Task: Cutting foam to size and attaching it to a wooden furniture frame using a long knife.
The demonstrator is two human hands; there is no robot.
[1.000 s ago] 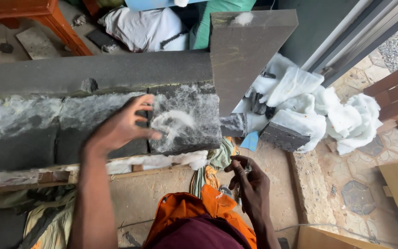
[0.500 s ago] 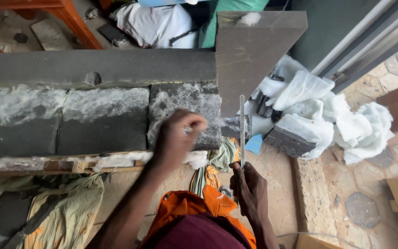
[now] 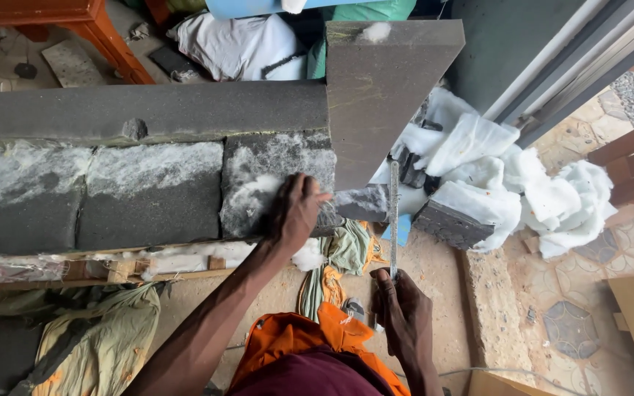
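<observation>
The left hand [image 3: 299,209] is laid, fingers loosely spread, on the right end of the dark foam slab [image 3: 273,183]. A thin saw blade [image 3: 394,220], probably a hacksaw blade, is clamped upright in the right hand [image 3: 401,315], just beside the slab's end.

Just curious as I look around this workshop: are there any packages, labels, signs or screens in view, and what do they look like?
None that I can make out: no package, label, sign or screen shows.
Left hand: rests on a dark grey foam block dusted with white fluff.
Right hand: holds a thin metal blade upright.
White stuffing: heaped at the right.
</observation>
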